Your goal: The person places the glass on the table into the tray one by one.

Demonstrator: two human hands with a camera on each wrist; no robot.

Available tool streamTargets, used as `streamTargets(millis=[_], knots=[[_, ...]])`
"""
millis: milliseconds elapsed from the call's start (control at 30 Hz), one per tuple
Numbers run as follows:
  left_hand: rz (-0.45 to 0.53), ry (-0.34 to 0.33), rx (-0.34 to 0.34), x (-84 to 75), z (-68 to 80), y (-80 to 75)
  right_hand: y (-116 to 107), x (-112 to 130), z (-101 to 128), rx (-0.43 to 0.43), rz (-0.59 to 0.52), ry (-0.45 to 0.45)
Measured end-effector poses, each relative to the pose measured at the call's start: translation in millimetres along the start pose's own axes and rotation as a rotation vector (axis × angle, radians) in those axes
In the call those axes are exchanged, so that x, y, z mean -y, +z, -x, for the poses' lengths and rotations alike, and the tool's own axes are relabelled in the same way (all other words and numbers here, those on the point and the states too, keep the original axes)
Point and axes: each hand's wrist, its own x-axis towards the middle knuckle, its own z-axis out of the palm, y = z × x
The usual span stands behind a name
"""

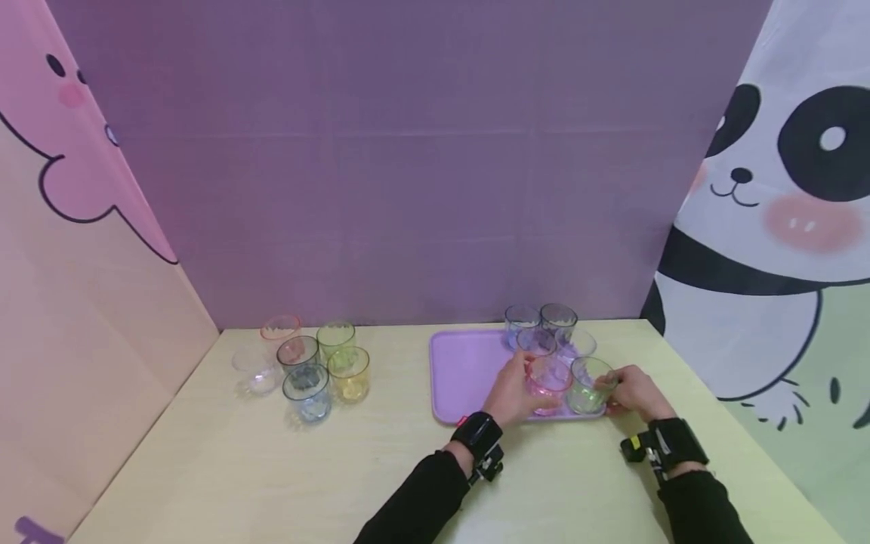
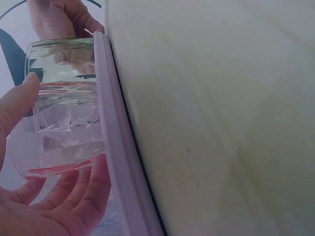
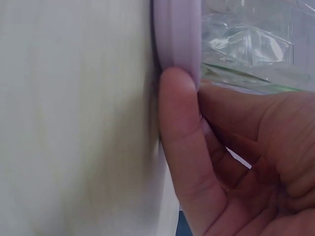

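Left hand wraps its curled fingers around the pink glass, which stands at the near edge of the purple tray. Right hand cups the green glass just beside it, thumb pressed on the tray's rim, though how firmly it grips is hard to tell. More glasses cluster behind on the tray; another group stands well apart on the table.

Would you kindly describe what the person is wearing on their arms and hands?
Both arms are in long black sleeves. The left hand and right hand are bare, with no gloves. Each wrist carries a black strap holding a small black device; the one on the right wrist shows a small yellow part.
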Motion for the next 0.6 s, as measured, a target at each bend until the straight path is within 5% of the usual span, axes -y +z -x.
streamTargets(millis=[367,600], knots=[[-0.047,-0.009,0.024,0.0,5.7,-9.1,1,2,1,0.008,0.011,-0.008],[-0.104,0.052,0.044,2.1,12.9,-28.8,0,0,0,0.010,0.010,-0.001]])
